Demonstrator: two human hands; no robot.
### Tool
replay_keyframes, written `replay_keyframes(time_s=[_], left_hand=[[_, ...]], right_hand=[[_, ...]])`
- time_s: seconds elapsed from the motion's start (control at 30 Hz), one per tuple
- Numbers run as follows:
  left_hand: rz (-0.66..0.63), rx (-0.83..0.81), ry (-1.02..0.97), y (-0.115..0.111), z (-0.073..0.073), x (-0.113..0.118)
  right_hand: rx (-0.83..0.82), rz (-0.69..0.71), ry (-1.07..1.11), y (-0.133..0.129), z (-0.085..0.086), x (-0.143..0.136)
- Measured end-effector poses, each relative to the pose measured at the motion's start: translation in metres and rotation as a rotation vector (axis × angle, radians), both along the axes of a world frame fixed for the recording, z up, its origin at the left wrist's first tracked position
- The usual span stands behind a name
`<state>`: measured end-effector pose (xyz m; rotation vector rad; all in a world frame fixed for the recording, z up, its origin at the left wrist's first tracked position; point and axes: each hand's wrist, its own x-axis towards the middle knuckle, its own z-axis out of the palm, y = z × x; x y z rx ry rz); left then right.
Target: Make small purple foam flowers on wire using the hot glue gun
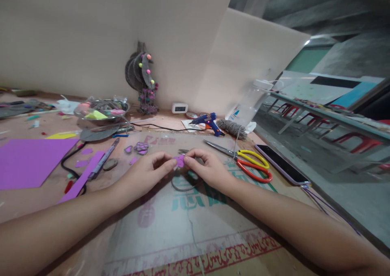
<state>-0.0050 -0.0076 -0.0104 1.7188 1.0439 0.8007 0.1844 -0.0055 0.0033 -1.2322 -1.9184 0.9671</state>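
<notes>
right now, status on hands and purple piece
Left hand and right hand pinching purple piece. Metal tip showing behind it. Large scissors to the right, untouched.

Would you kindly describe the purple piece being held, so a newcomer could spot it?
Over the big printed sheet, the left hand and right hand meet at a small purple piece. Unlike the purple scraps lying to the left, it is held.

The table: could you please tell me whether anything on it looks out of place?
Two things. The phone lies close along the right edge of the table, which looks a little precarious. The yarn appears to trail a loose end across the scissors, as if tangled.
</notes>
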Motion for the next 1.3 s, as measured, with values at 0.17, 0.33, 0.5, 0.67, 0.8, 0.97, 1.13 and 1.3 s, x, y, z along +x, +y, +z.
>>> replay_keyframes(time_s=[0.17, 0.33, 0.5, 0.67, 0.8, 0.97, 1.13, 1.3], left_hand=[[-0.001, 0.038, 0.055, -0.0005, 0.0005, -0.0006], [0.001, -0.007, -0.019, -0.0004, 0.0001, 0.0001], [0.005, -0.043, -0.109, 0.0005, -0.0017, -0.0002], [-0.010, -0.013, 0.016, 0.0004, -0.0022, -0.0008], [-0.007, 0.053, 0.122, -0.0011, 0.0015, -0.0003], [-0.017, 0.096, 0.147, -0.0013, 0.0044, 0.0002], [-0.037, 0.063, 0.087, -0.0013, 0.0049, 0.0005], [-0.056, 0.039, 0.035, -0.0004, 0.0015, 0.0003]], right_hand=[[0.070, 0.027, -0.065, 0.0000, -0.0016, 0.0002], [0.045, 0.006, -0.041, -0.0004, 0.0009, -0.0008], [0.042, -0.015, -0.014, -0.0006, 0.0018, -0.0008], [0.205, -0.020, -0.086, -0.0023, -0.0020, -0.0011], [0.326, 0.056, -0.136, -0.0032, -0.0044, -0.0023], [0.225, 0.052, -0.137, -0.0039, -0.0021, -0.0038], [0.252, -0.011, -0.104, -0.0039, -0.0019, -0.0019], [0.320, -0.037, -0.088, -0.0024, -0.0036, 0.0001]])
